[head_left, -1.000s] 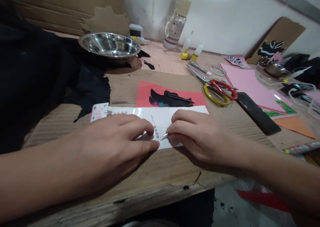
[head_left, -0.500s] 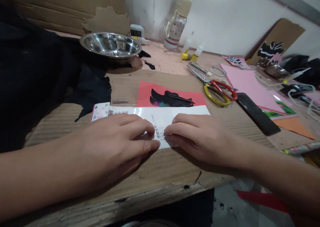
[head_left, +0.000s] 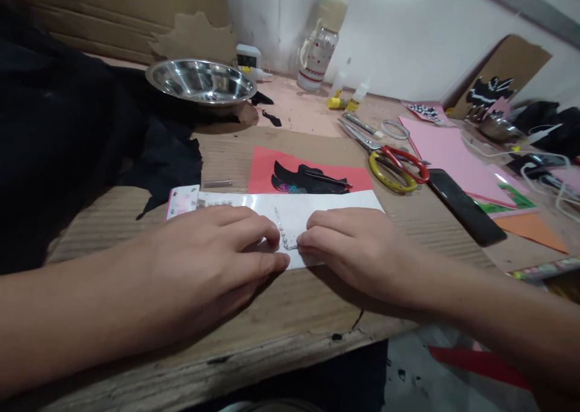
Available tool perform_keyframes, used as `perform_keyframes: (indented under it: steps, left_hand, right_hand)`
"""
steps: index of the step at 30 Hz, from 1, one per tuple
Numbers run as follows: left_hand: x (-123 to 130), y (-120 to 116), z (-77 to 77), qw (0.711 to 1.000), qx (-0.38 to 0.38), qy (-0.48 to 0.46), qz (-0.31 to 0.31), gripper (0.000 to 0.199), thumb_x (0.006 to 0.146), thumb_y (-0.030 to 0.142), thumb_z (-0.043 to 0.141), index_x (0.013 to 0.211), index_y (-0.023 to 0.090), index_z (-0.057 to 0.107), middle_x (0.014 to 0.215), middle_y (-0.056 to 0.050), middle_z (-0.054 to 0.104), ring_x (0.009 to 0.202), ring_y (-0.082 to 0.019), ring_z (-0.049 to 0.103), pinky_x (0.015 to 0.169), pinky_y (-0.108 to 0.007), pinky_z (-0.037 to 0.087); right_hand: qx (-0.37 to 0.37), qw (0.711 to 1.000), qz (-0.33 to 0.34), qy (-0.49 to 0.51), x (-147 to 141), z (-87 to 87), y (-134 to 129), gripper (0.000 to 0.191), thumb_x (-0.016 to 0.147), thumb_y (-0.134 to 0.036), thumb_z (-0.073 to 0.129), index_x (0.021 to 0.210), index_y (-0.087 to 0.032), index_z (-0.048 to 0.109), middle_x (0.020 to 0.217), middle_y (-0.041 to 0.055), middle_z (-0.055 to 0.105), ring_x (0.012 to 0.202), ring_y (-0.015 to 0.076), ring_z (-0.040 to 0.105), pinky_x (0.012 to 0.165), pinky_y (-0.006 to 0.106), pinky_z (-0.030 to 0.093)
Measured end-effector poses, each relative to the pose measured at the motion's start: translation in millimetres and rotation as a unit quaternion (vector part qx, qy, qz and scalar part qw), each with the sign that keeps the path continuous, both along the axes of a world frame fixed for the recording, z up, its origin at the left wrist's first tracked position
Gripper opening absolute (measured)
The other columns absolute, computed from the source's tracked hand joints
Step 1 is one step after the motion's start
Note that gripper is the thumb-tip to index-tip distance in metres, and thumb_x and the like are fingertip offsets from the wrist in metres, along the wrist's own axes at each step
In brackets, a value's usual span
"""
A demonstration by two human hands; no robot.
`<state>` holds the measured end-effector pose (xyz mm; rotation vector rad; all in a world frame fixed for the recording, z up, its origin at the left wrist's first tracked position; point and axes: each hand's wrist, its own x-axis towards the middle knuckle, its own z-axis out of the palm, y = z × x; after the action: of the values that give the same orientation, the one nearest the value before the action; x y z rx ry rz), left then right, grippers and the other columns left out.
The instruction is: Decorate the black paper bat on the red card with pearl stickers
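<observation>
A white backing sheet [head_left: 260, 202] lies on the wooden table, with pearl-like stick-on beads [head_left: 284, 238] in a short slanted row on it. My left hand [head_left: 217, 255] rests over the sheet's left part, thumb and index finger apart beside the bead row. To the right of that row, my right hand [head_left: 348, 249] has its thumb and index fingertips pinched together low over the sheet. Something thin and silvery [head_left: 293, 246] runs from those fingertips to the row's lower end; its kind is unclear. More beads [head_left: 220, 204] show behind my left knuckles.
Just behind the sheet, a black cut-out [head_left: 294, 176] lies on red paper [head_left: 263, 158]. Scissors [head_left: 393, 164] and a black phone [head_left: 466, 209] are to the right, near pink paper [head_left: 439, 146]. A steel bowl [head_left: 202, 80], bottle [head_left: 317, 49] and glue bottles [head_left: 357, 95] stand behind.
My right fingertips have closed together at the lower end of the bead row, and a thin silvery line now shows there. My left hand stays almost still.
</observation>
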<state>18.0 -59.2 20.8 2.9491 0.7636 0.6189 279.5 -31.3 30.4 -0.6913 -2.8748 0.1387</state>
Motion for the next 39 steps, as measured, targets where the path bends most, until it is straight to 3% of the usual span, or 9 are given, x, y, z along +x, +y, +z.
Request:
perform_keyframes:
  steps: [6, 11, 17, 25, 39]
  left_hand:
    - [-0.6, 1.0, -0.4, 1.000, -0.015, -0.006, 0.000, 0.038, 0.104, 0.018, 0.042, 0.112, 0.026, 0.078, 0.106, -0.005, 0.078, 0.090, -0.022, 0.072, 0.077, -0.034, 0.056]
    - [-0.3, 1.5, -0.8, 1.000, -0.013, -0.004, -0.005, 0.037, 0.102, 0.018, 0.042, 0.109, 0.025, 0.078, 0.106, -0.006, 0.079, 0.089, -0.024, 0.073, 0.076, -0.037, 0.057]
    - [-1.1, 1.4, -1.1, 1.000, -0.011, -0.006, -0.002, 0.039, 0.104, 0.021, 0.040, 0.112, 0.026, 0.078, 0.108, -0.006, 0.079, 0.090, -0.025, 0.074, 0.076, -0.039, 0.059]
    - [-1.6, 1.0, 0.6, 1.000, -0.017, 0.013, 0.000, 0.043, 0.107, 0.021, 0.038, 0.114, 0.027, 0.080, 0.110, -0.006, 0.080, 0.093, -0.025, 0.075, 0.079, -0.039, 0.060]
    - [-0.7, 1.6, -3.2, 1.000, -0.008, 0.002, 0.002, 0.038, 0.107, 0.022, 0.042, 0.115, 0.026, 0.079, 0.109, -0.006, 0.079, 0.094, -0.024, 0.074, 0.081, -0.036, 0.058]
  right_hand:
    - [0.098, 0.993, 0.058, -0.016, -3.3, 5.4, -3.5, 0.035, 0.108, -0.012, 0.039, 0.089, -0.014, 0.068, 0.082, 0.0063, 0.065, 0.067, 0.0194, 0.046, 0.062, 0.035, 0.031]
    - [0.129, 0.989, 0.066, -0.013, -2.0, 3.1, -5.1, 0.033, 0.108, -0.010, 0.039, 0.090, -0.014, 0.067, 0.082, 0.0066, 0.064, 0.068, 0.0197, 0.046, 0.062, 0.035, 0.032]
    - [0.111, 0.993, 0.048, -0.001, 0.2, -0.4, -3.6, 0.033, 0.108, -0.014, 0.039, 0.089, -0.015, 0.066, 0.083, 0.0065, 0.063, 0.071, 0.0201, 0.049, 0.063, 0.035, 0.032]
    - [0.015, 0.999, -0.002, 0.052, 0.4, -3.6, -2.4, 0.025, 0.105, -0.016, 0.050, 0.094, -0.013, 0.071, 0.083, 0.0046, 0.063, 0.073, 0.0174, 0.053, 0.066, 0.032, 0.035]
    - [0.015, 1.000, -0.019, 0.020, -3.8, -2.2, -3.2, 0.023, 0.104, -0.016, 0.051, 0.093, -0.015, 0.071, 0.083, 0.0041, 0.061, 0.073, 0.0172, 0.048, 0.065, 0.032, 0.031]
